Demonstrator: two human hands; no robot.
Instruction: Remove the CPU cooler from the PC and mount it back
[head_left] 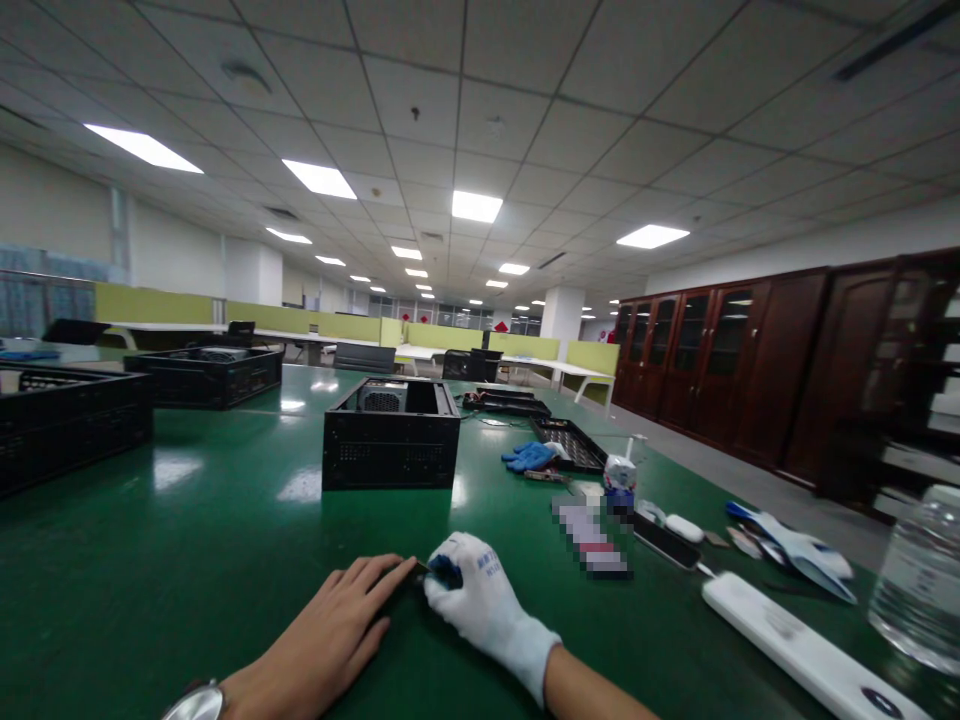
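My left hand [337, 625] is bare, with a watch at the wrist, and lies flat on the green table [187, 560], its fingers stretched over a small dark flat object [409, 580]. My right hand [476, 600] wears a white glove with blue fingertips and is curled closed at the same dark object, pinching its end. The object is mostly hidden under both hands. An open black computer case [391, 435] stands on the table beyond my hands.
Black crates [206, 375] stand at the far left. To the right lie blue gloves [529, 457], a black tray [570, 445], a small bottle [619, 480], a phone [667, 545], a white power strip [802, 650] and a water bottle [919, 580]. Dark wooden cabinets [750, 360] line the right wall.
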